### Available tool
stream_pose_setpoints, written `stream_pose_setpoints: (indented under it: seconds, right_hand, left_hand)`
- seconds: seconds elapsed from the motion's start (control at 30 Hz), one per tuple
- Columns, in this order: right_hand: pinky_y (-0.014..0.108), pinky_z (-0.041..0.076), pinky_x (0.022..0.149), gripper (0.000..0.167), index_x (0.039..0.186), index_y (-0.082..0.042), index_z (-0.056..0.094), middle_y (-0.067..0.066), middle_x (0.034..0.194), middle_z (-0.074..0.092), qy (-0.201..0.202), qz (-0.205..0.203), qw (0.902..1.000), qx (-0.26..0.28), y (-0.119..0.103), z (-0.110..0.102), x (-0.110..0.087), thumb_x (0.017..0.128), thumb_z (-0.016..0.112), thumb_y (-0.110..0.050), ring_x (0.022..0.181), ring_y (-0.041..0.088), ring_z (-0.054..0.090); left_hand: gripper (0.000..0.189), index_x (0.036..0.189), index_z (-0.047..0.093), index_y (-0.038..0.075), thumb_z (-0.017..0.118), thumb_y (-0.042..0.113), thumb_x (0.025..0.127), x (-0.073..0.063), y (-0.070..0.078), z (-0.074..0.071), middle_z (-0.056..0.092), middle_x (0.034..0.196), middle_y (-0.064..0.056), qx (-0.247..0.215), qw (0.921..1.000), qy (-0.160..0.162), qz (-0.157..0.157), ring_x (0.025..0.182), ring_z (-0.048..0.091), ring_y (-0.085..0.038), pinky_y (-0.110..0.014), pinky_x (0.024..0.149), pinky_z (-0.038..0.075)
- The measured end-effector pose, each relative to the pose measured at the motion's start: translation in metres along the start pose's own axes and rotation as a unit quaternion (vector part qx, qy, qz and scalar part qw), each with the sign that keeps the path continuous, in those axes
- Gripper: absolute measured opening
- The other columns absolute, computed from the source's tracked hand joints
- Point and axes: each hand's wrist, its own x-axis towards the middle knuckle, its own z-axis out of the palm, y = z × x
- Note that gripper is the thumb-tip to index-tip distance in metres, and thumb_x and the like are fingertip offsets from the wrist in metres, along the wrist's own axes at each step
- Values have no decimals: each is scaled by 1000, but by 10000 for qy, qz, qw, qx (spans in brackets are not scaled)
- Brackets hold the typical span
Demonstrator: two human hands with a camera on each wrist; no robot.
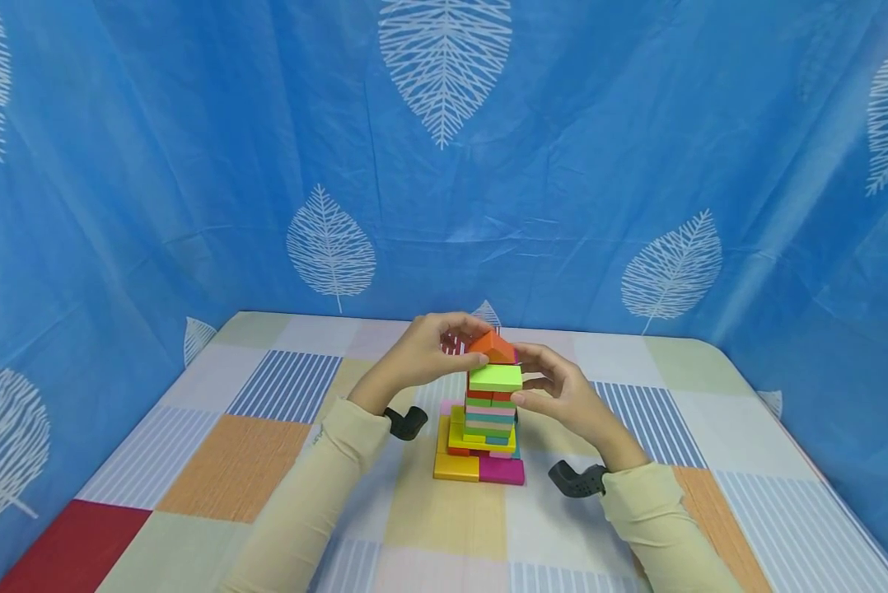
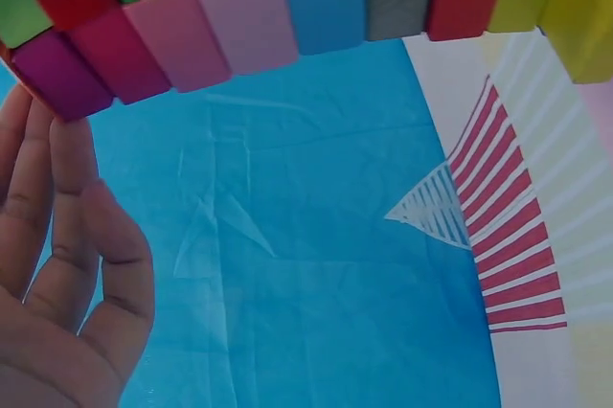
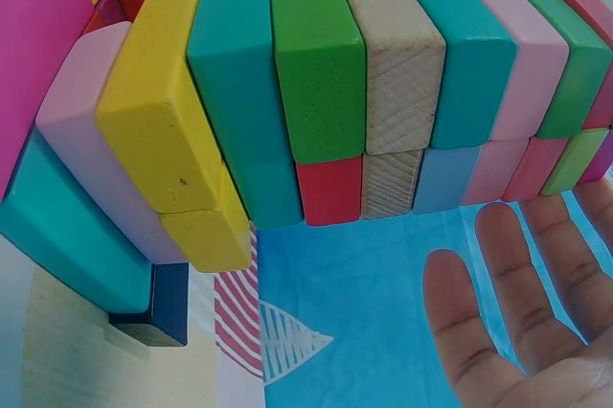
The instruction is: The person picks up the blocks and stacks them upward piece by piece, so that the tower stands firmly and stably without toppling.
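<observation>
A tower of coloured blocks (image 1: 489,418) stands on the table, with a light green block (image 1: 496,378) near its top and an orange triangular block (image 1: 493,347) above that. My left hand (image 1: 427,352) is at the tower's upper left, its thumb beside the orange block. In the left wrist view, straight fingers (image 2: 59,207) reach the end of the stack near a purple block (image 2: 63,75). At the upper right, my right hand (image 1: 568,395) has its thumb by the light green block. In the right wrist view, its spread fingertips (image 3: 500,226) lie close against the stack.
The tower's wider base has yellow (image 1: 455,468) and magenta (image 1: 502,471) blocks at the front. A patchwork cloth (image 1: 281,461) covers the table. Blue leaf-patterned curtains (image 1: 488,206) enclose the back and sides. Each wrist wears a dark device (image 1: 579,479).
</observation>
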Motion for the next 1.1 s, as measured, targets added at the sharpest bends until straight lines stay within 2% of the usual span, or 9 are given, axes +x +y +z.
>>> stream_pose_setpoints:
  seconds: [0.13, 0.27, 0.47, 0.53, 0.63, 0.73, 0.83, 0.93, 1.1]
  right_hand:
    - [26, 55, 101, 61, 152, 7, 51, 25, 140, 61, -7, 3, 10000, -12, -1, 0, 1, 99, 76, -8, 121, 16, 62]
    - [26, 55, 101, 62, 153, 7, 51, 24, 139, 62, 2, -7, 10000, -22, -1, 0, 1, 99, 76, -9, 121, 16, 62]
    - [28, 55, 102, 63, 153, 5, 51, 24, 140, 62, 17, 4, 10000, -22, -1, 0, 2, 98, 78, -11, 122, 19, 62]
    - [28, 55, 101, 64, 153, 5, 51, 24, 140, 62, 16, 10, 10000, -17, 0, 1, 2, 97, 78, -10, 122, 19, 61]
    - [28, 55, 101, 64, 153, 5, 51, 24, 140, 62, 25, 16, 10000, -13, 0, 1, 2, 97, 78, -10, 122, 19, 61]
    - [27, 55, 101, 64, 153, 6, 50, 25, 141, 61, 45, 17, 10000, -8, 0, 0, 1, 97, 78, -9, 121, 17, 61]
    - [27, 55, 101, 64, 153, 6, 50, 26, 141, 61, 46, 34, 10000, 9, -1, 0, 1, 97, 77, -7, 121, 16, 61]
    - [26, 55, 101, 64, 154, 6, 49, 26, 141, 60, 44, 67, 10000, -9, -2, 0, 1, 97, 77, -7, 121, 15, 61]
    - [26, 55, 101, 64, 154, 7, 49, 27, 141, 60, 44, 84, 10000, -12, -2, 2, 1, 97, 77, -5, 121, 14, 61]
  left_hand:
    - [45, 139, 70, 3, 82, 16, 97, -1, -2, -1, 76, 117, -8, 48, 10000, -47, -12, 96, 63, -20, -28, 78, 55]
    - [54, 148, 64, 4, 82, 16, 98, -7, -3, -7, 73, 133, -11, -52, 10000, 52, 47, 107, 67, -28, -40, 87, 60]
    - [52, 150, 61, 1, 77, 16, 102, -40, -21, -29, 69, 141, -16, 183, 9995, 217, -132, 122, 65, -39, -57, 103, 54]
    - [49, 147, 63, 0, 75, 15, 103, -57, -33, -36, 69, 140, -19, 283, 9990, 43, -330, 120, 65, -38, -57, 103, 54]
    - [47, 147, 62, -3, 72, 16, 104, -83, -50, -47, 66, 141, -23, 356, 9947, -561, -780, 122, 65, -40, -58, 105, 53]
    - [55, 150, 56, -5, 75, 16, 103, -106, -61, -55, 59, 148, -28, 322, 9835, -1200, -1312, 129, 60, -46, -64, 109, 49]
    - [64, 151, 52, -6, 82, 13, 97, -126, -69, -59, 55, 151, -30, 292, 9724, -1457, -1800, 135, 55, -51, -65, 109, 49]
    - [60, 141, 60, -5, 88, 8, 90, -138, -76, -59, 62, 141, -25, 483, 9681, -1346, -2059, 131, 59, -49, -58, 106, 54]
    - [32, 108, 70, 0, 90, 1, 83, -142, -79, -56, 68, 101, -6, 911, 9681, -1007, -2106, 94, 64, -24, -39, 86, 58]
